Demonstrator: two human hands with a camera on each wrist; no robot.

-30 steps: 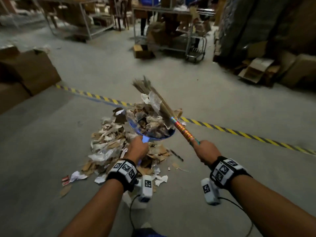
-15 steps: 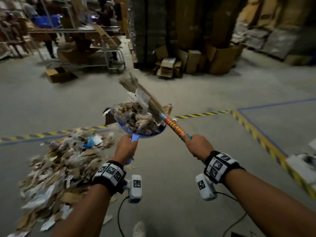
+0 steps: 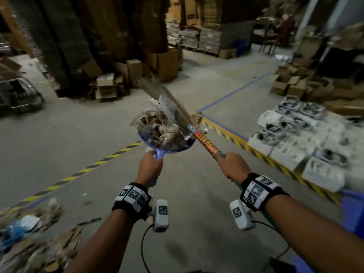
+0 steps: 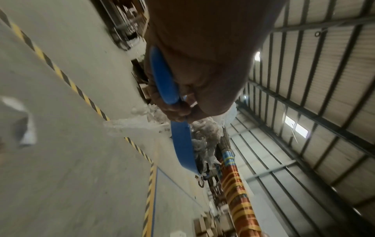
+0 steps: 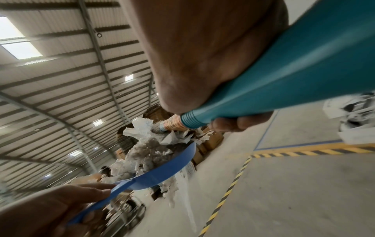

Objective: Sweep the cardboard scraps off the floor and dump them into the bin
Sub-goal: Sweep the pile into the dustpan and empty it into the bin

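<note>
Left hand point(image 3: 150, 168) gripped handle of blue dustpan point(image 3: 157, 143), held level, heaped with cardboard scraps point(image 3: 161, 127). Right hand point(image 3: 235, 166) clasped broom point(image 3: 204, 141), long axis running up-left, bristles pinning load. Blue object at right edge, possibly bin point(image 3: 352, 209), lay nearer right arm; more scraps remained on floor point(image 3: 39, 247).

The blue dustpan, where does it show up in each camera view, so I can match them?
Head: blue dustpan sits centre frame, heaped with scraps, handle in the left hand.
Left wrist: centre, seen edge-on below the hand.
Right wrist: lower centre, seen from beneath.
Shared landmark: the broom with its striped handle, lying against the load.
</note>
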